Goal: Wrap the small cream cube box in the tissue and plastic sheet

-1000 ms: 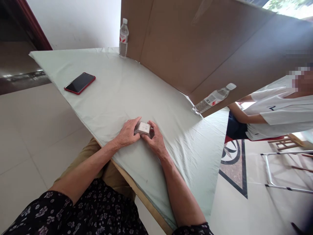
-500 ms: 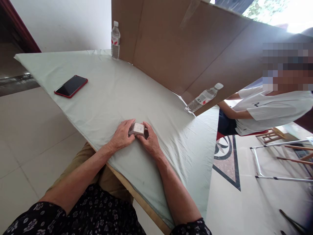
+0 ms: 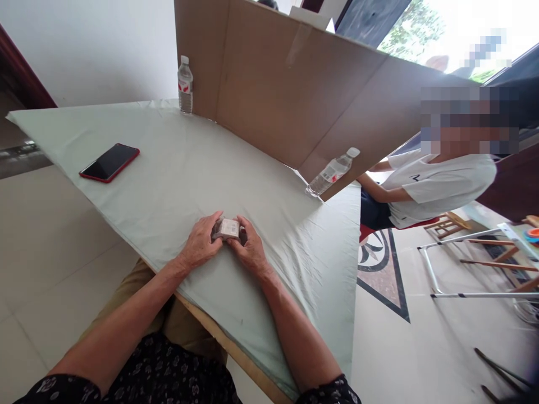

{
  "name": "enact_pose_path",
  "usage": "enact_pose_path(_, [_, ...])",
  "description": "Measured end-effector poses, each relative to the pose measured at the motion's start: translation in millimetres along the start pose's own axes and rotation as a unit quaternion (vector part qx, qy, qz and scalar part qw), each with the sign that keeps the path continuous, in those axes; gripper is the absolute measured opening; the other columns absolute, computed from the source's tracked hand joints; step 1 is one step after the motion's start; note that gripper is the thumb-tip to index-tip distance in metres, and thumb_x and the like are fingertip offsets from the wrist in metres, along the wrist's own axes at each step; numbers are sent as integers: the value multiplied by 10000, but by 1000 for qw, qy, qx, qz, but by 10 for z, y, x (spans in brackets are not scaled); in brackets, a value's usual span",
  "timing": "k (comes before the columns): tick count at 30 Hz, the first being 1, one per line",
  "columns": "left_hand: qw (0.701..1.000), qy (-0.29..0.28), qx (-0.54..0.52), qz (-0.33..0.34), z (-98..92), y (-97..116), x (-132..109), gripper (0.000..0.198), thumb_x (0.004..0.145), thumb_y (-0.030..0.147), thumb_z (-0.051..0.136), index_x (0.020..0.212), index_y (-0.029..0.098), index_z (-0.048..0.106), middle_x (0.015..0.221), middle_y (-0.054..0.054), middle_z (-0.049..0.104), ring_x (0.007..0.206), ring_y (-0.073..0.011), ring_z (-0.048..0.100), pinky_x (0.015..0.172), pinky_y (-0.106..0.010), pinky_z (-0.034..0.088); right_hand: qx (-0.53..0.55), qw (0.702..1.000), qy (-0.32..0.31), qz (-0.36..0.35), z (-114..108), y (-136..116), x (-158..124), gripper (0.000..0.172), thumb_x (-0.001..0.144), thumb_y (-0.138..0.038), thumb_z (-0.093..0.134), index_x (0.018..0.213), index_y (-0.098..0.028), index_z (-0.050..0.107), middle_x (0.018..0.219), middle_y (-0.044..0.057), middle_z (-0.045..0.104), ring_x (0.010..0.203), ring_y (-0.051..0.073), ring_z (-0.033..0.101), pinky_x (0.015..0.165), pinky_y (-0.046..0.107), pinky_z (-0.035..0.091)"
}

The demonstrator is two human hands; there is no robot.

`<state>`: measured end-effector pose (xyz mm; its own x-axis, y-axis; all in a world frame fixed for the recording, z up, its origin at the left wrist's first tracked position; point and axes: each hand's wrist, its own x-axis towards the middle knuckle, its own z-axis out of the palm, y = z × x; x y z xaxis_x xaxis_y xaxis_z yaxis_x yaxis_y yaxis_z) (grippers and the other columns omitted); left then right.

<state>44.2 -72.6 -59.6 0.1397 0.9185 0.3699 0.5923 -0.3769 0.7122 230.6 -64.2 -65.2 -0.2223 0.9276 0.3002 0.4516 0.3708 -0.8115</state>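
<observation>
Between my two hands is a small pale block-shaped package (image 3: 229, 228) with a printed label on top and what looks like a clear wrapper; its exact kind is too small to tell. My left hand (image 3: 202, 238) grips its left end with thumb and fingers. From the right, my right hand (image 3: 250, 245) closes round the other end. Both hands rest low over the pale green tablecloth (image 3: 168, 174), close to the near edge of the table.
A black phone with a red edge (image 3: 110, 163) lies at the left. One water bottle (image 3: 185, 87) stands upright against a cardboard panel (image 3: 269, 84); another bottle (image 3: 332, 174) leans at the panel's right end. Beyond it sits a person in a white shirt (image 3: 446, 188).
My view has shifted, so everything sits slightly further left and lower in the picture. Both hands keep their hold on the package, with no clear movement over the table.
</observation>
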Motion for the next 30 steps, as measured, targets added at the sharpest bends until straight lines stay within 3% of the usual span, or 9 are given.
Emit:
enact_pose_path(10, [1000,15,22,4,62,-85,-5,695,746,190,572,1433,159,470,1271,-145,653,1180,-307,597,1064,-507,476,-33,999,-39,3,-24,10,26,673,833,-306,699,1460,-239,464,1398,123,625,1259,287,615,1108,490,458])
enact_pose_path(19, [1000,-11,7,-18,31,-52,24,757,728,190,588,1465,129,423,1308,-165,639,1210,-307,584,1094,-509,431,2,999,-35,7,-9,11,39,677,828,-286,691,1459,-221,454,1424,131,600,1321,297,566,1134,515,423])
enact_pose_path(30, [1000,-9,3,-14,20,-29,20,739,735,182,587,1454,100,431,1300,-181,640,1193,-299,589,1074,-489,438,-31,999,-8,-35,-47,18,23,698,833,-362,697,1467,-217,442,1528,158,493,1422,317,457,1128,518,412])
